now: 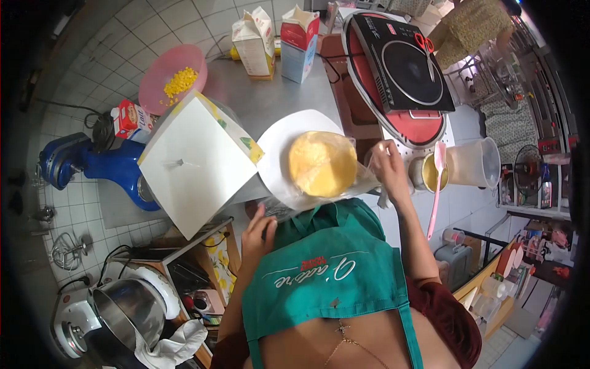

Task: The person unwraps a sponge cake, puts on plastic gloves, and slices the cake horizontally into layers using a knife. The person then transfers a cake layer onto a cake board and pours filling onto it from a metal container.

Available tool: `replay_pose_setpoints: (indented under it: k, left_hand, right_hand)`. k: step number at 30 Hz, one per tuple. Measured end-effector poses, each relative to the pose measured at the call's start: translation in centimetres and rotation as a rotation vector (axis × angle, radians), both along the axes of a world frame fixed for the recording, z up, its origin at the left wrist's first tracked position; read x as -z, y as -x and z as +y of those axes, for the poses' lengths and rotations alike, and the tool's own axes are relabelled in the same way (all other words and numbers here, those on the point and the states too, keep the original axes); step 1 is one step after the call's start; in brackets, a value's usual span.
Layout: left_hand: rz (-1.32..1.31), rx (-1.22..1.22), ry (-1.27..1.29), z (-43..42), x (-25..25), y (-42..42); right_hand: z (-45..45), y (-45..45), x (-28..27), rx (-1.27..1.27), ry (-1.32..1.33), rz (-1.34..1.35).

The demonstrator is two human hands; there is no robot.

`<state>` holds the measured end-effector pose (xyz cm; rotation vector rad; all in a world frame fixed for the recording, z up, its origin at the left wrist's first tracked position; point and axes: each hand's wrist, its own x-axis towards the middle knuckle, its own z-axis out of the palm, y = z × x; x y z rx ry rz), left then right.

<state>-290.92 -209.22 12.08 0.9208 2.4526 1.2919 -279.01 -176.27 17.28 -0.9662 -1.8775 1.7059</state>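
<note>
A round yellow cake (322, 163) sits on a white plate (270, 138) at the front edge of the metal counter. Clear plastic film (362, 181) lies over and around it, stretching out to both sides. My right hand (390, 165) pinches the film to the right of the cake. On the left, my left hand (257, 230) is low by the counter edge with curled fingers at the other end of the film; its exact grip is hard to make out. A white square board or box (196, 160) with lemon-print sides stands left of the plate.
A pink bowl (153, 77) with yellow pieces and two cartons (300, 52) stand at the back. Right are an induction cooktop (399, 67) with red scissors (424, 43), a pink spatula (437, 184) on a tin, and a clear pitcher (476, 163). A blue mixer (104, 163) is left.
</note>
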Motion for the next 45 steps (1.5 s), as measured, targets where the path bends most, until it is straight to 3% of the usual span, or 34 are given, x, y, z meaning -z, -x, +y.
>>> replay_pose_setpoints:
  k: [1,3,4,5,8,10,14,17,19,23,24,27,28,31,32,34,35,36,37,38,40,43,44,45]
  left_hand:
    - [-0.036,-0.036,0.086,0.9,-1.6,-0.1]
    - [-0.1,-0.106,0.25,2.9,-4.6,0.0]
    - [0.272,-0.003,0.1,4.3,-3.9,0.5]
    - [0.287,0.089,0.088,5.8,-3.7,0.8]
    - [0.467,0.226,0.104,13.1,-3.6,1.6]
    - [0.505,0.201,0.198,15.9,0.0,2.0]
    - [0.534,0.269,0.233,16.5,3.7,3.6]
    - [0.471,0.189,0.064,14.3,1.1,4.6]
    - [0.262,0.045,0.02,11.8,1.8,4.8]
    - [-0.296,-0.29,-0.196,7.8,4.2,3.5]
    - [-0.165,-0.263,-0.177,6.4,6.0,3.6]
    - [-0.653,-0.681,-0.478,3.9,9.5,3.2]
    - [-0.605,-0.728,-0.483,3.1,10.0,3.5]
    - [-0.843,-0.888,-0.537,0.0,9.9,4.0]
    - [-0.79,-0.769,-0.482,-1.6,10.9,3.5]
    - [-0.349,-0.748,-0.382,-0.3,10.3,2.0]
    - [-0.129,-0.726,-0.326,0.6,9.6,1.3]
    - [0.028,-0.558,-0.251,1.2,8.9,0.9]
    - [0.289,-0.305,-0.074,2.5,5.9,1.1]
    - [0.544,-0.043,0.103,4.3,3.4,1.6]
    - [0.307,0.258,0.027,7.5,3.0,2.2]
    - [0.211,0.165,-0.02,9.0,5.8,1.8]
    - [0.131,0.198,0.161,8.3,6.3,1.6]
    - [0.224,0.273,0.134,7.5,6.5,1.5]
  right_hand:
    - [-0.7,0.0,0.1,-0.002,-0.309,-0.176]
    - [-0.9,-0.4,0.7,-0.121,-0.584,-0.438]
    - [-0.8,-0.2,1.3,-0.169,-0.686,-0.529]
    - [-0.8,0.2,1.6,-0.218,-0.787,-0.617]
    - [-0.1,1.2,4.4,-0.338,-0.826,-0.883]
    - [-0.4,1.6,4.6,-0.376,-0.892,-0.988]
    - [0.5,2.4,4.8,-0.214,-0.9,-0.527]
    - [1.1,4.1,4.5,-0.107,-0.713,-0.242]
    - [1.8,5.3,4.5,-0.03,-0.465,-0.166]
    - [5.8,7.6,9.2,0.087,-0.33,-0.208]
    - [7.7,8.4,12.6,0.14,-0.474,-0.231]
    - [9.8,9.7,14.2,0.344,-0.62,-0.421]
    - [10.6,9.6,14.1,0.292,-0.51,-0.495]
    - [9.8,8.3,12.6,0.051,-0.807,-0.577]
    - [6.1,7.9,5.9,-0.069,-0.916,-0.801]
    - [2.5,5.8,3.1,-0.043,-1.32,-0.767]
    - [1.1,5.0,3.0,-0.177,-1.269,-0.735]
    - [-0.1,4.2,2.9,-0.306,-1.213,-0.705]
    - [-1.0,3.2,4.4,-0.405,-1.377,-0.513]
    - [-2.4,3.4,3.5,-0.492,-1.324,-0.387]
    - [-3.2,2.6,4.9,-0.476,-1.321,-0.368]
    - [-3.4,1.7,5.2,-0.482,-1.317,-0.348]
    - [-3.3,1.0,5.1,-0.503,-1.313,-0.352]
    - [-3.3,0.1,5.0,-0.525,-1.307,-0.359]
